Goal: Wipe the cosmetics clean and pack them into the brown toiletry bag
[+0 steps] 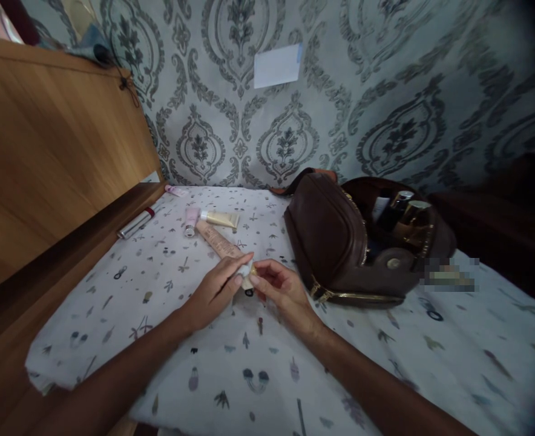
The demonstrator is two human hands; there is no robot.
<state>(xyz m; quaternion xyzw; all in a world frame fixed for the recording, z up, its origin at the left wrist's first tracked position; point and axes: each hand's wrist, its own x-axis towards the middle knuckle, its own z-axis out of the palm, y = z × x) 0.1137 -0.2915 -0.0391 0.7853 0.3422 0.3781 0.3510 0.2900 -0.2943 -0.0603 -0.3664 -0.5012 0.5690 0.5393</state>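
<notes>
Between my two hands is a small white item (244, 269) with a gold-coloured end; fingers cover much of it, so its kind does not show. My left hand (215, 287) closes on its white part with thumb and fingers. At the gold end, the thumb and fingers of my right hand (283, 290) are pinched together. A long peach tube (219, 241) with dark print lies just beyond my left hand, which hides its near end. Past it, a cream tube (221, 218) with a white cap and a pink tube (192, 221) lie close together on the patterned cloth.
An open dark brown bag (326, 221) with gold zips stands right of my hands, several bottles inside. On the left are a silver tube with a red band (135, 223), a small pink tube (175, 191) and a wooden panel (59, 121). Patterned wallpaper (195, 145) covers the back wall.
</notes>
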